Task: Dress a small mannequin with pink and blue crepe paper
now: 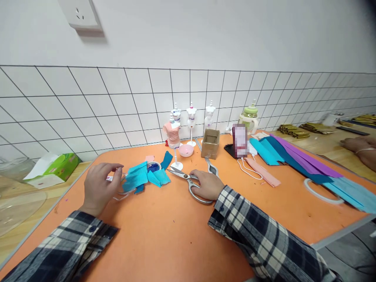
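Nearest the camera, two plaid sleeves (246,219) reaching in over the orange tabletop (164,243). Just beyond the right cuff, the scissors (185,176), flat on the tabletop or close to it, blades slightly parted and pointing left, tips near the white base of the pink-wrapped dress form (173,133). Right hand (208,185) with its grip closed around the handles; left hand (101,184) with fingers curled toward the thumb beside the blue cloth pieces (136,177), cannot tell whether pinching anything.

To handle the scissors well, probably best to seat thumb and fingers fully in the handle loops, keep the blade tips clear of the dress form's base, and keep left fingertips out of the cutting line.

Farther out, a pink bowl (186,155), a cardboard box (209,149), a phone (241,141) and a green-topped bottle (250,113); to the right, purple material (305,158) and, past it, another person's hand (360,147). At far left, a green tissue pack (55,168). No brand or lettering legible; phone screen pixelated, print on the tissue pack too small to read.
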Action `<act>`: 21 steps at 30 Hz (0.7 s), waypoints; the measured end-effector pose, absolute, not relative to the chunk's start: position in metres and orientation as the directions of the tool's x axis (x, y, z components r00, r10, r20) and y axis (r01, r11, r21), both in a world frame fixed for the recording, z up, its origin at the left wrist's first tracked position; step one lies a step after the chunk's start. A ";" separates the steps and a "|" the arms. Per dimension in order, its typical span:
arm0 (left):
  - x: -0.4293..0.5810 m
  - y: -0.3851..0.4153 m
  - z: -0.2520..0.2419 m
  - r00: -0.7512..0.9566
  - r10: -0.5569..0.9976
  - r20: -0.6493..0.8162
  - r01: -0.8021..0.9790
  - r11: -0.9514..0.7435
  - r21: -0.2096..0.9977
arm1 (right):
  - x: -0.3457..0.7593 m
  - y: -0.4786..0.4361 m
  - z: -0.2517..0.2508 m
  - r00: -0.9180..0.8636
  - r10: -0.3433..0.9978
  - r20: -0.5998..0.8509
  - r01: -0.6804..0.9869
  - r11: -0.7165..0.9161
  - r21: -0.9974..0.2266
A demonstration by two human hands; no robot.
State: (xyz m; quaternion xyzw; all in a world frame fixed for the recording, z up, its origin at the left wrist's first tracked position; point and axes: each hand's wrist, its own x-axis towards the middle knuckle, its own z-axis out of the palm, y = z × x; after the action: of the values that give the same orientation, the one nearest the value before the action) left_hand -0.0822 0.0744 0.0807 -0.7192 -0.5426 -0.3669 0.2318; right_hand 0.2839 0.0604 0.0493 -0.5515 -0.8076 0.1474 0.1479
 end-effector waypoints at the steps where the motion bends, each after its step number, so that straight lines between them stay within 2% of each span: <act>1: -0.076 0.069 0.081 0.197 0.541 0.818 0.928 -0.371 0.022 | 0.285 0.060 0.050 -0.352 0.933 0.079 0.848 0.354 -0.394; 3: -0.055 0.059 0.077 0.383 0.467 0.797 0.835 -0.543 -0.084 | 0.288 0.061 0.052 -0.365 0.928 0.079 0.856 0.367 -0.365; 5: -0.029 0.050 0.069 0.593 0.511 0.623 0.731 -0.666 -0.149 | 0.295 0.064 0.053 -0.380 0.923 0.067 0.868 0.381 -0.319; 6: -0.017 0.047 0.064 0.620 0.562 0.548 0.743 -0.645 -0.179 | 0.300 0.066 0.053 -0.387 0.920 0.062 0.872 0.387 -0.300; 9: 0.006 0.046 0.046 0.561 0.688 0.459 0.825 -0.511 -0.241 | 0.317 0.075 0.052 -0.433 0.898 0.074 0.857 0.436 -0.275; 11: 0.007 0.048 0.040 0.554 0.733 0.394 0.832 -0.503 -0.234 | 0.327 0.080 0.051 -0.455 0.886 0.088 0.847 0.461 -0.266; 13: 0.003 0.049 0.039 0.558 0.755 0.343 0.828 -0.535 -0.169 | 0.335 0.084 0.050 -0.454 0.887 0.087 0.850 0.460 -0.255; 15: 0.001 0.049 0.041 0.530 0.776 0.342 0.828 -0.561 -0.012 | 0.338 0.085 0.050 -0.447 0.892 0.067 0.854 0.448 -0.264; 16: 0.003 0.048 0.043 0.484 0.801 0.352 0.827 -0.550 0.116 | 0.339 0.085 0.051 -0.442 0.895 0.055 0.855 0.439 -0.274; 18: 0.009 0.045 0.044 0.322 0.882 0.344 0.765 -0.456 0.455 | 0.338 0.084 0.053 -0.416 0.909 0.037 0.867 0.408 -0.286; 20: 0.017 0.043 0.044 0.164 0.951 0.261 0.561 -0.308 0.768 | 0.338 0.084 0.054 -0.388 0.921 0.036 0.885 0.384 -0.264; 21: 0.020 0.043 0.043 0.122 0.969 0.214 0.430 -0.246 0.868 | 0.339 0.084 0.054 -0.384 0.923 0.042 0.892 0.382 -0.241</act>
State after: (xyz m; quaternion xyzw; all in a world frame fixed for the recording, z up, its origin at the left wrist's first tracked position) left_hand 0.0203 0.0430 0.0427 -0.6737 -0.5194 -0.4112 -0.3276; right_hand 0.3386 0.0838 0.0545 -0.5487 -0.8269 0.0897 0.0849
